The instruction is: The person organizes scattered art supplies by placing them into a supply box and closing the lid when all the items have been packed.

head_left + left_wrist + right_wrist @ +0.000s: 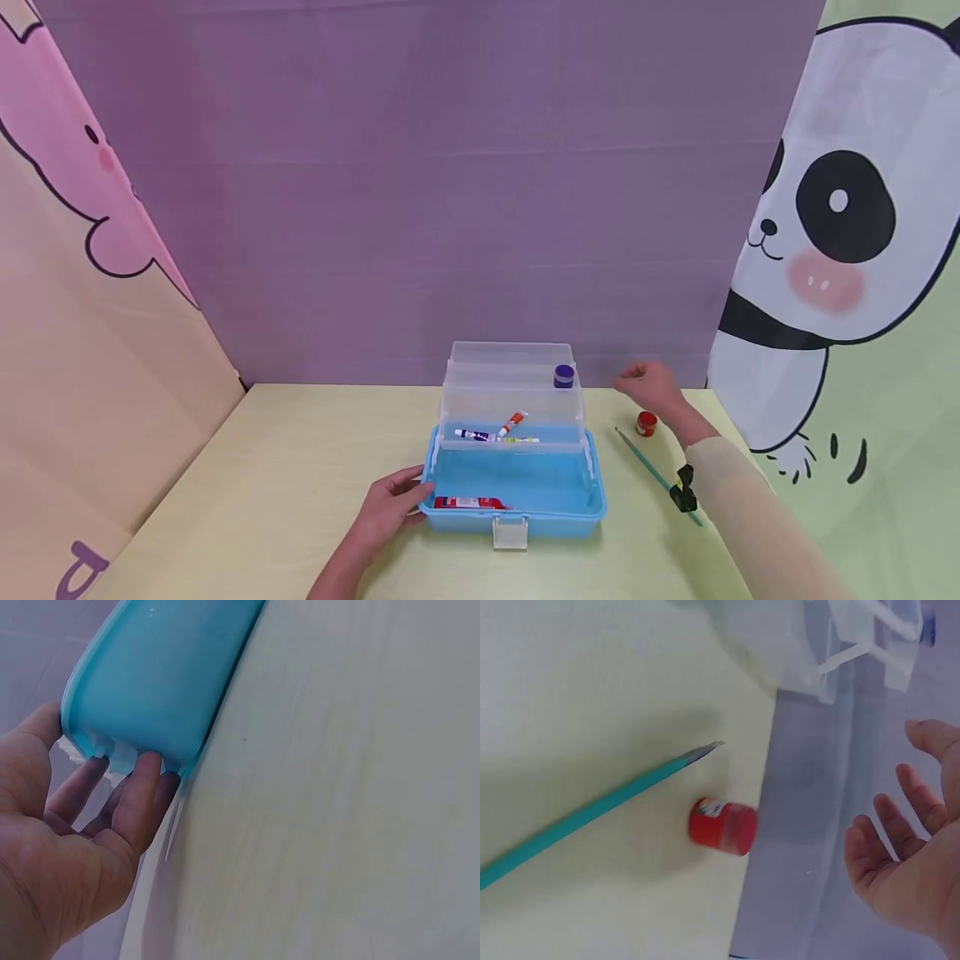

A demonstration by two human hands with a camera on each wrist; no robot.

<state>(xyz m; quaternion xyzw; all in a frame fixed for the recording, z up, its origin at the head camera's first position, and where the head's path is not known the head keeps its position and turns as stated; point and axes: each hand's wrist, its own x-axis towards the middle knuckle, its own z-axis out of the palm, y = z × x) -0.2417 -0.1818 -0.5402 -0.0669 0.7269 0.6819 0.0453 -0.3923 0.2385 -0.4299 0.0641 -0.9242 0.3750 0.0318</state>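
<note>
A light blue plastic box [555, 527] with a clear folding tray [457, 408] raised at its back stands on the table. My left hand [386, 508] holds its left end, thumb over the rim and fingertips against the side [142, 682]. A red paint tube [468, 503] lies inside along the front. Several small paint tubes [513, 423] and a purple-lidded jar [564, 377] rest on the tray levels. My right hand [651, 387] is in the air right of the tray, fingers loosely bent, holding nothing [907, 847]. Below it stands a red paint jar [646, 423].
A teal paintbrush [651, 467] lies right of the box, under the right forearm and its black wrist strap [683, 490]. The pale table [315, 450] ends at a purple backdrop [360, 250]. A panda-printed cloth [847, 317] hangs at the right.
</note>
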